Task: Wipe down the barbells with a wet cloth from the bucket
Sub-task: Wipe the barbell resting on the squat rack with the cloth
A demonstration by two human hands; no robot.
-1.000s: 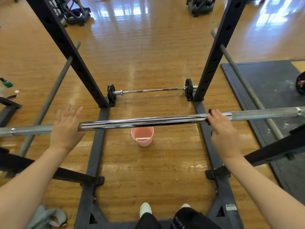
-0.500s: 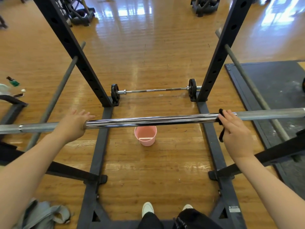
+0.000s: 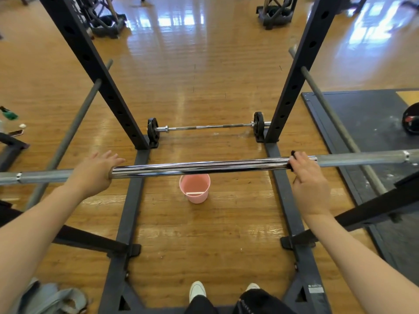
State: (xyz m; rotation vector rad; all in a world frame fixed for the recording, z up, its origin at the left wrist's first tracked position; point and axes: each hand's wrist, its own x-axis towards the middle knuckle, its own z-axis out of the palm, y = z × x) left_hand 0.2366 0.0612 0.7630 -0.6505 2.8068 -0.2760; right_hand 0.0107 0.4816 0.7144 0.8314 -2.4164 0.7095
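A chrome barbell lies across the rack in front of me at about waist height. My left hand rests on its left part, fingers stretched forward over the bar. My right hand grips a black cloth wrapped on the bar near the right end of the shiny section; only a dark edge of the cloth shows past my fingers. A pink bucket stands on the wooden floor below the bar's middle. A second barbell with small black plates lies on the floor between the rack's far uprights.
Two black rack uprights rise beyond the bar, and grey safety bars slant along both sides. A dark mat with a black plate lies to the right. A grey garment is at bottom left, my shoes below.
My left hand came down from hovering above the bar and now lies on it. My right hand slid the cloth a little to the right along the bar.
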